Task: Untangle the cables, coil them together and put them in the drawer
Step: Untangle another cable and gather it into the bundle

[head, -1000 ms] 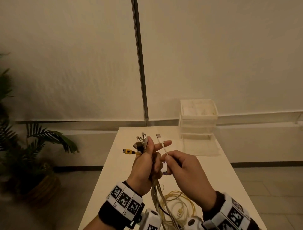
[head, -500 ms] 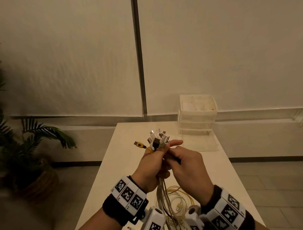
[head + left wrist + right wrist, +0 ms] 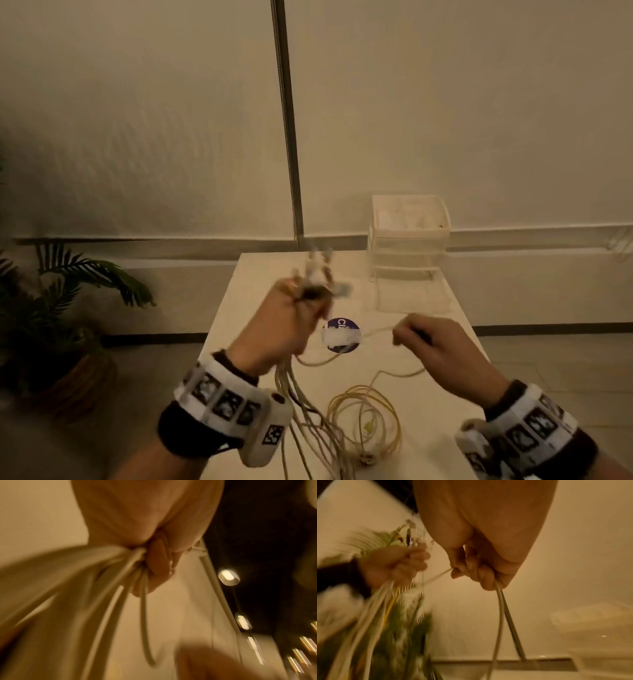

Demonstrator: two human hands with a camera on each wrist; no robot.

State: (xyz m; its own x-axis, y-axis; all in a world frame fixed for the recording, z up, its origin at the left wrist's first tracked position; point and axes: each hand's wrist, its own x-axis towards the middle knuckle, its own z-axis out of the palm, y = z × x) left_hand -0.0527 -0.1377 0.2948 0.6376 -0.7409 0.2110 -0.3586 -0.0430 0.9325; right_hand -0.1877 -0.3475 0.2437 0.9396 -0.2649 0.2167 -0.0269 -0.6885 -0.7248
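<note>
My left hand (image 3: 291, 318) grips a bundle of cables (image 3: 301, 390) above the table, with the plug ends (image 3: 320, 270) sticking up out of the fist. The left wrist view shows the fingers (image 3: 157, 563) curled round the white cords (image 3: 120, 574). My right hand (image 3: 416, 337) pinches a single white cable (image 3: 371, 331) stretched sideways from the bundle; in the right wrist view that cable (image 3: 498, 615) loops down from the fingers (image 3: 471, 566). The cables' loose lengths, one yellow (image 3: 363, 421), lie coiled on the table (image 3: 239, 308). A white drawer unit (image 3: 407, 240) stands at the table's far right.
A round blue sticker with a white label (image 3: 340, 335) lies on the table between my hands. A potted palm (image 3: 51, 308) stands on the floor to the left. A dark vertical pole (image 3: 287, 120) runs up the wall behind the table.
My hands were together at the plug ends. The right hand has pulled away to the right, drawing one cable out sideways, while the left hand keeps the bundle. The view is motion-blurred.
</note>
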